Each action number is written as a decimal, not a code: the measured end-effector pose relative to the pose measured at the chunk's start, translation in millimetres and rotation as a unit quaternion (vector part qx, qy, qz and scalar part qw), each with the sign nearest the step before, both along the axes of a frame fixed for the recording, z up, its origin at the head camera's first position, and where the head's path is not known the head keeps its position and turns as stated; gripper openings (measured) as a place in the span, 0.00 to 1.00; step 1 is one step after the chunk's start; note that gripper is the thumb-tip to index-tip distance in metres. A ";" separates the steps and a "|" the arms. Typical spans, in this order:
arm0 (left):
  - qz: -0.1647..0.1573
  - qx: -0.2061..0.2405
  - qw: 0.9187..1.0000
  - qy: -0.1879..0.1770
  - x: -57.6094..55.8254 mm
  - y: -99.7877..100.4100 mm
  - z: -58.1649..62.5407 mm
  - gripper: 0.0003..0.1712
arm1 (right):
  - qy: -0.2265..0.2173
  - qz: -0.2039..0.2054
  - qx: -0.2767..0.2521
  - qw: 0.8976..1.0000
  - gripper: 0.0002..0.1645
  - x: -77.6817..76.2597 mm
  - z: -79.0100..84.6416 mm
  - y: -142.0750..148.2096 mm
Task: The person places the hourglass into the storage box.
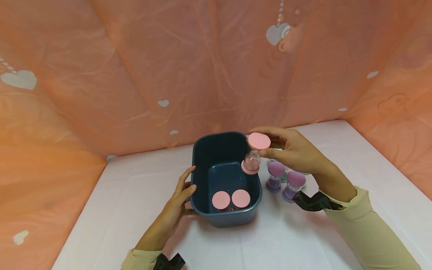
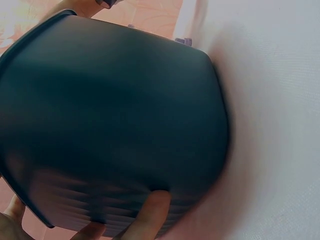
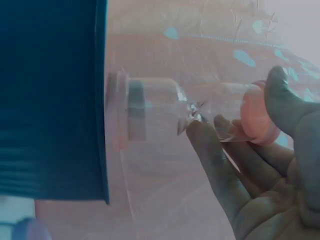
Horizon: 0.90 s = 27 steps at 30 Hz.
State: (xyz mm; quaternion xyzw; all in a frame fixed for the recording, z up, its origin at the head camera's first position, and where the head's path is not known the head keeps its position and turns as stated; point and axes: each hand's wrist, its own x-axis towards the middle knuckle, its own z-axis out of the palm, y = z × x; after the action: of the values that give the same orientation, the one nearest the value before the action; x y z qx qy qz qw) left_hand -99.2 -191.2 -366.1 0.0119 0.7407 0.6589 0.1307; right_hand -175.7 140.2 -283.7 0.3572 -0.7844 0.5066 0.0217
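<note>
My right hand (image 1: pixel 295 150) grips a pink-capped hourglass (image 1: pixel 252 162) by its upper part, close over the right rim of a dark blue plastic bin (image 1: pixel 227 219). In the right wrist view the hourglass (image 3: pixel 155 107) shows clear bulbs, with the thumb at one end cap and a fingertip by its narrow waist. Two more pink-capped hourglasses (image 1: pixel 221 200) stand inside the bin at its near end. My left hand (image 1: pixel 177 200) rests against the bin's left side; its extended fingers (image 2: pixel 150 215) press the outer wall in the left wrist view.
Right of the bin, several hourglasses with purple caps (image 1: pixel 296 179) and green parts stand grouped on the white-covered table (image 1: pixel 135 195), beneath my right forearm. An orange sheet with white hearts (image 1: pixel 189 75) hangs behind and along the sides.
</note>
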 end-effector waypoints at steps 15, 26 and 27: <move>-0.005 0.005 1.000 0.004 -0.5 0.6 -1.1 0.30 | -0.040 0.079 0.105 0.990 0.28 -5.7 -2.4 -34.9; -0.004 0.002 1.000 0.001 0.3 1.0 -0.1 0.29 | 0.004 0.167 0.244 0.955 0.30 -22.7 -4.3 -48.9; -0.003 0.001 1.000 0.000 0.4 0.8 0.0 0.29 | 0.003 0.173 0.250 0.953 0.30 -23.3 -4.8 -50.4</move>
State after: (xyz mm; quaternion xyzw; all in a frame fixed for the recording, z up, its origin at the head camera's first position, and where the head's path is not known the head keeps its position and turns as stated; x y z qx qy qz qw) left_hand -98.8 -190.3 -366.1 0.0146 0.7402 0.6590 0.1327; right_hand -199.0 89.7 -288.5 0.4829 -0.8120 0.2896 -0.1534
